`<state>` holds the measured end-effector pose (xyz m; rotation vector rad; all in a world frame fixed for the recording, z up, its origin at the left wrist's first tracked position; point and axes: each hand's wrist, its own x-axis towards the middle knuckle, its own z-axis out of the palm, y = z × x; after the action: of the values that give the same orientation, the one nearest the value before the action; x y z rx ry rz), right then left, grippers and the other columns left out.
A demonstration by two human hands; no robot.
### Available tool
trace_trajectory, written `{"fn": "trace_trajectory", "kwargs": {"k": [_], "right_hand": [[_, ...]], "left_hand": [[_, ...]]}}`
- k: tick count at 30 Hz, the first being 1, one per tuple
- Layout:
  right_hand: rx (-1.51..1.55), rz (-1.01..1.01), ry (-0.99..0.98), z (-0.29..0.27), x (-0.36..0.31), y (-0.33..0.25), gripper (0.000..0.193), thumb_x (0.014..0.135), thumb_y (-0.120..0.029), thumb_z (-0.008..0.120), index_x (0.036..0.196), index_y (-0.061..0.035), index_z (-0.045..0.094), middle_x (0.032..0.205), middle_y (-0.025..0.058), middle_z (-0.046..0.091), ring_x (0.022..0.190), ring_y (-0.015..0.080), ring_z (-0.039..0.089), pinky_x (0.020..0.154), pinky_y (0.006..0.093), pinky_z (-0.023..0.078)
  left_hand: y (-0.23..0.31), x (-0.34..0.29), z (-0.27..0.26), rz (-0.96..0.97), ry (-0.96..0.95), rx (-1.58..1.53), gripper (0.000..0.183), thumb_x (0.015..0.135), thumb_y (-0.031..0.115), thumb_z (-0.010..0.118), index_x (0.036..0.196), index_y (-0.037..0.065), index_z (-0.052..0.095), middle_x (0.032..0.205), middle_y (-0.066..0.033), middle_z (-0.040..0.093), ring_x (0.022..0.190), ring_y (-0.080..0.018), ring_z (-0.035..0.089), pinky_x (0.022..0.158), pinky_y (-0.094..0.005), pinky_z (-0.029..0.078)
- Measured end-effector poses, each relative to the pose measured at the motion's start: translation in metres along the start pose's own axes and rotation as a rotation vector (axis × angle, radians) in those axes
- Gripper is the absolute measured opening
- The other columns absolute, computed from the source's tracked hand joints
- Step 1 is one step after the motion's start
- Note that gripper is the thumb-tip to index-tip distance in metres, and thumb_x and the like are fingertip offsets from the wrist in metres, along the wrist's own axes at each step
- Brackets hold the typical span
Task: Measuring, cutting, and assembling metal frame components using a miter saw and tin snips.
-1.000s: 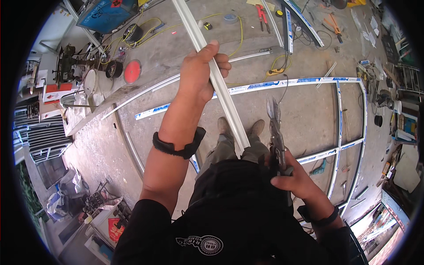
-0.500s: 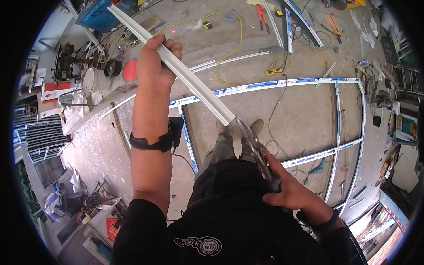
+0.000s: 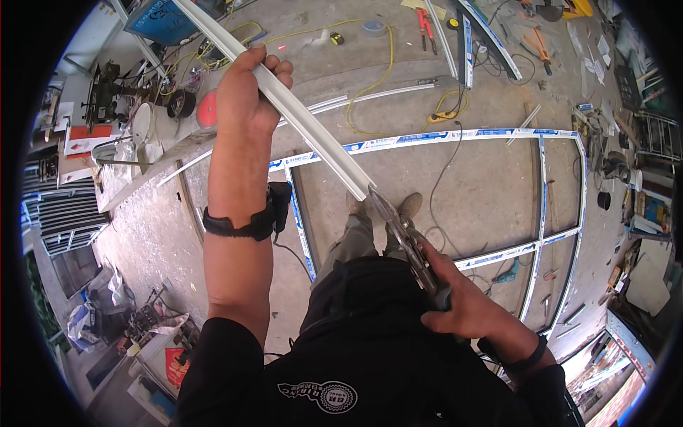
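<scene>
My left hand (image 3: 249,89) is wrapped round a long white channel-shaped strip (image 3: 306,124), holding it up slantwise from the upper left down to the middle. In my right hand (image 3: 459,295) is a pair of metal snips (image 3: 398,226), gripped by the handles. The tips of the snips' jaws meet the lower end of the strip. Whether the jaws are closed on its edge I cannot tell. Part of the handles is hidden behind my fingers.
A large frame (image 3: 427,137) with blue-and-white film lies on the floor around my shoes (image 3: 409,205). Beyond it are a yellow cord (image 3: 390,60), red-handled cutters (image 3: 426,34) and loose strips (image 3: 466,53). A teal power drill (image 3: 507,272) lies at the right, a white bucket (image 3: 153,127) at the left.
The white strip and my left hand have shifted slightly up and to the left. The snips' tips have moved slightly left along with the strip's lower end.
</scene>
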<state>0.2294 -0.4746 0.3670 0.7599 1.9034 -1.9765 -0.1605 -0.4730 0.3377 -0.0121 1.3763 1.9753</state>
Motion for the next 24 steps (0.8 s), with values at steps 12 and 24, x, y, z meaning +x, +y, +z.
{"fn": "trace_trajectory", "kwargs": {"k": [12, 24], "right_hand": [[-0.031, 0.011, 0.006, -0.002, 0.007, -0.002, 0.104, 0.07, -0.017, 0.072, 0.154, -0.0071, 0.011, 0.138, 0.0286, 0.036, 0.132, 0.044, 0.035, 0.11, 0.0445, 0.031], [-0.067, 0.02, 0.039, -0.002, 0.014, -0.008, 0.103, 0.071, -0.017, 0.072, 0.154, -0.0065, 0.012, 0.136, 0.0274, 0.038, 0.129, 0.0431, 0.039, 0.108, 0.0443, 0.034]], "left_hand": [[0.002, 0.005, 0.002, -0.025, -0.006, -0.016, 0.014, 0.093, 0.011, 0.054, 0.099, -0.001, 0.047, 0.078, -0.0106, 0.054, 0.068, -0.0262, 0.059, 0.051, -0.0308, 0.05], [-0.003, -0.005, 0.016, -0.034, -0.02, 0.007, 0.011, 0.094, 0.009, 0.054, 0.091, 0.0, 0.048, 0.075, -0.0088, 0.052, 0.066, -0.0227, 0.056, 0.049, -0.0288, 0.05]]}}
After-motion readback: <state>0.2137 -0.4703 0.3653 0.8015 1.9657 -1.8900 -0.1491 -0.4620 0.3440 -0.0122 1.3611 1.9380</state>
